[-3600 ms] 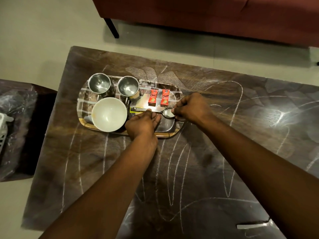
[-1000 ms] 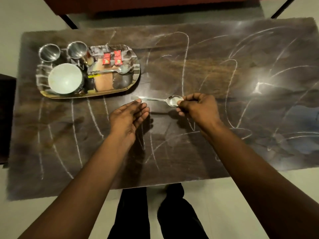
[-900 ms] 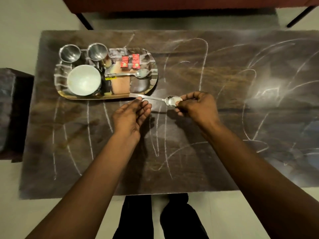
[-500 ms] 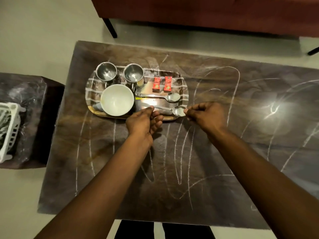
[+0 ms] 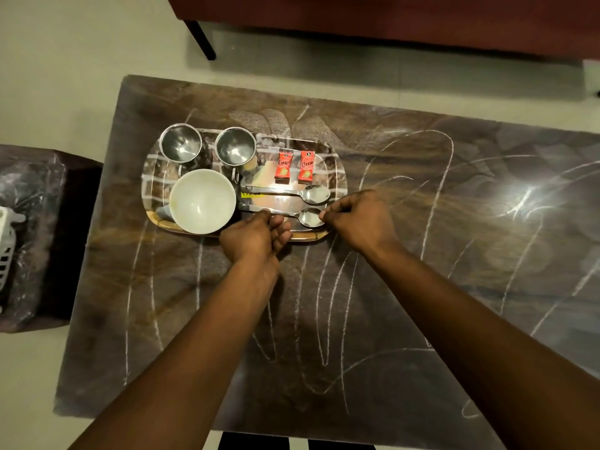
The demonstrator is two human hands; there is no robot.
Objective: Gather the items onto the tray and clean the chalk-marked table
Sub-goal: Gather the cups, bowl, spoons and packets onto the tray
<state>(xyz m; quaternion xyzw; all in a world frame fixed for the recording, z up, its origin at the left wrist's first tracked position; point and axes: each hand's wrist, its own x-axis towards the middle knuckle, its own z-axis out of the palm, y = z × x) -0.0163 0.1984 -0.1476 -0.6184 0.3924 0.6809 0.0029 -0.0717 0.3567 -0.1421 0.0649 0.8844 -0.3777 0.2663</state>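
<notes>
A shiny tray [image 5: 337, 177] sits at the table's far left. On it stand two steel cups [image 5: 180, 145] [image 5: 235, 147], a white bowl [image 5: 202, 201], two red sachets [image 5: 283, 166] [image 5: 306, 165] and one spoon [image 5: 311, 193]. A second spoon [image 5: 306, 217] lies along the tray's near side. My left hand [image 5: 255, 233] pinches its handle and my right hand [image 5: 358, 219] pinches the bowl end. White chalk lines [image 5: 326, 306] cover the dark table [image 5: 422, 254].
A red sofa [image 5: 389, 17] with a black leg stands beyond the table. A dark low stand [image 5: 42, 235] with a white basket [image 5: 6, 245] sits at the left. Pale floor surrounds the table.
Both hands carried the second spoon from the table's middle to the tray and lowered it next to the first spoon. The view shifted toward the tray.
</notes>
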